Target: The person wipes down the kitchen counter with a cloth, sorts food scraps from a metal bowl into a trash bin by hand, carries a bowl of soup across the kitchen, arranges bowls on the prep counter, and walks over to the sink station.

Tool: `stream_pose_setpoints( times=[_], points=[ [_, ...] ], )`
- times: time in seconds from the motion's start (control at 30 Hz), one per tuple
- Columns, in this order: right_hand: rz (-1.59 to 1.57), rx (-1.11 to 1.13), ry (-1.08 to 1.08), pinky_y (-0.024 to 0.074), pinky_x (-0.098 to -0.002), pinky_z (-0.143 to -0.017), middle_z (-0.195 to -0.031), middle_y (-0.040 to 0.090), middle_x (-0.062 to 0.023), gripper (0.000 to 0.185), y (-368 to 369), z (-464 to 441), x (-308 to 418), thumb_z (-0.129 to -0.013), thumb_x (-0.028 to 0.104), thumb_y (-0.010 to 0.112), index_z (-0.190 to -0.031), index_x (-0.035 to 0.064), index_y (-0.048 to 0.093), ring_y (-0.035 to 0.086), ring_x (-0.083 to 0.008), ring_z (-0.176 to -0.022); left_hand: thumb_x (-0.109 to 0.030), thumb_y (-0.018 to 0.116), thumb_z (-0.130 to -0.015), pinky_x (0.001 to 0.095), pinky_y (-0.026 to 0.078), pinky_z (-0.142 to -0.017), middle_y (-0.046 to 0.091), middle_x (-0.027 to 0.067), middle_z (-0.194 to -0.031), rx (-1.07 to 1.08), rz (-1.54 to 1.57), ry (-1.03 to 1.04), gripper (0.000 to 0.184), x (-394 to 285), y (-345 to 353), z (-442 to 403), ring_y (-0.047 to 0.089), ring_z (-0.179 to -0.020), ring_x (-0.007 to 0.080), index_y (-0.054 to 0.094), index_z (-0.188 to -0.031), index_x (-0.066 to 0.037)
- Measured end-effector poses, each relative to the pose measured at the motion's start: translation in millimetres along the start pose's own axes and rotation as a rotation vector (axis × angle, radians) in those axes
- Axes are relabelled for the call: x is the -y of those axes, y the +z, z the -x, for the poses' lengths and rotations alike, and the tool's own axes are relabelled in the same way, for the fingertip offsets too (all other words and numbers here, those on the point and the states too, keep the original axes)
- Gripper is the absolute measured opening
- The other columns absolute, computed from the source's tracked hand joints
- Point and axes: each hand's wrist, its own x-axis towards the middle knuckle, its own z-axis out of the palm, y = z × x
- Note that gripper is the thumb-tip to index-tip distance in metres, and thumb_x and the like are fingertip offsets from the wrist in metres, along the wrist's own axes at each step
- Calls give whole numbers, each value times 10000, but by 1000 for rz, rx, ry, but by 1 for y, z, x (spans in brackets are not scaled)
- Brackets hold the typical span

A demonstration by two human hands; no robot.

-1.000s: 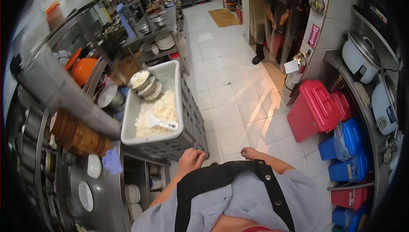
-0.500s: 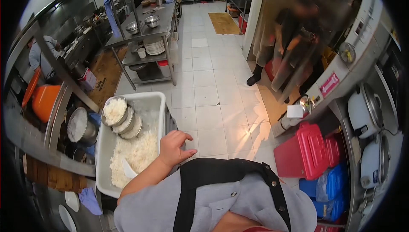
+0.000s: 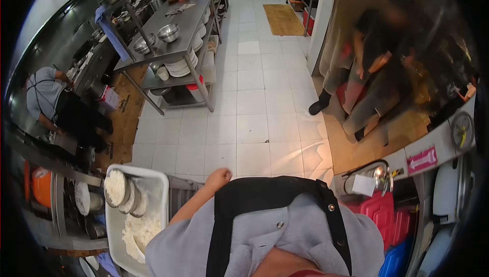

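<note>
My left hand (image 3: 219, 177) is held over the tiled floor in front of my apron, its fingers curled in and nothing visible in it. The forearm passes right of a white tub (image 3: 164, 195) without the hand touching it. Loose cooked rice (image 3: 145, 231) lies in the tub, with a white scoop (image 3: 135, 246) partly in it. At the tub's far end, metal bowls of rice overlap; the front bowl (image 3: 116, 187) tilts toward me. My right hand is out of view.
A steel table (image 3: 181, 20) with metal bowls and stacked plates stands ahead. One person (image 3: 51, 93) works at the left counter. Behind a clear curtain at right is another person (image 3: 382, 37). Red bins (image 3: 377, 211) and rice cookers (image 3: 445, 190) are at right.
My left hand has drawn back toward my body and its fingers have curled in. The view has shifted, so the tub sits lower and further left. The person at left shows more fully.
</note>
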Motion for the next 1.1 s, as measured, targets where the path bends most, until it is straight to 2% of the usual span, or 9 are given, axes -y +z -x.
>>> stream_pose_setpoints(
  times=[0.07, 0.17, 0.37, 0.43, 0.63, 0.73, 0.83, 0.9, 1.1],
  points=[
    [45, -30, -184, 504, -411, -802, -934, 672, -183, 295, -60, -67, 13, -731, 172, 580, -983, 49, 674, 647, -337, -871, -296, 581, -831, 404, 498, -771, 659, 159, -943, 189, 30, -224, 261, 80, 38, -21, 618, -896, 345, 666, -913, -64],
    [340, -186, -27, 501, -401, -826, -988, 660, -188, 271, -177, -111, 123, -741, 151, 581, -972, 50, 679, 633, -328, -942, -298, 580, -830, 403, 497, -783, 658, 162, -954, 292, -67, -425, 268, 168, 68, -23, 617, -909, 346, 666, -928, -64],
    [-127, -316, -61, 512, -378, -707, -825, 665, -164, 268, -272, -227, 215, -802, 211, 588, -1004, 51, 659, 641, -300, -741, -303, 578, -828, 401, 496, -806, 656, 168, -976, 301, -74, -677, 284, 224, 37, -70, 614, -933, 349, 665, -958, -66],
    [20, -241, -130, 504, -398, -753, -883, 666, -182, 242, -264, -263, 211, -789, 182, 575, -979, 67, 672, 638, -325, -819, -305, 577, -827, 400, 495, -813, 656, 170, -984, 283, -89, -658, 290, 234, 18, -122, 613, -941, 349, 665, -968, -67],
    [122, -66, 46, 498, -416, -789, -952, 668, -197, 229, -290, -313, 154, -762, 159, 570, -935, 74, 693, 638, -342, -908, -309, 574, -825, 398, 494, -836, 654, 176, -1006, 143, -247, -222, 310, 216, -37, -380, 609, -966, 352, 664, -998, -68],
    [17, -142, 187, 499, -415, -782, -959, 669, -195, 231, -309, -330, 125, -754, 162, 574, -925, 69, 698, 640, -338, -914, -309, 567, -836, 389, 491, -857, 654, 189, -1002, 139, -162, -254, 323, 84, -121, -486, 616, -969, 334, 659, -1034, -71],
    [-57, -198, 242, 499, -414, -778, -964, 669, -194, 232, -339, -347, 125, -749, 165, 577, -918, 65, 702, 641, -335, -918, -324, 570, -846, 390, 491, -849, 661, 178, -997, 111, -146, -193, 327, 60, -139, -587, 623, -960, 326, 655, -1047, -80],
    [31, 59, 415, 497, -424, -797, -971, 662, -204, 229, -376, -377, 132, -765, 169, 566, -909, 55, 702, 635, -339, -937, -323, 572, -849, 388, 492, -844, 662, 174, -993, 103, -127, -200, 323, 48, -143, -653, 626, -953, 325, 654, -1046, -80],
    [90, 51, 183, 499, -424, -810, -967, 661, -205, 221, -493, -545, 155, -776, 157, 553, -910, 61, 702, 635, -344, -926, -332, 589, -843, 381, 493, -830, 667, 166, -976, 167, -12, -340, 330, 81, -96, -748, 634, -938, 319, 646, -1049, -82]
  ],
)
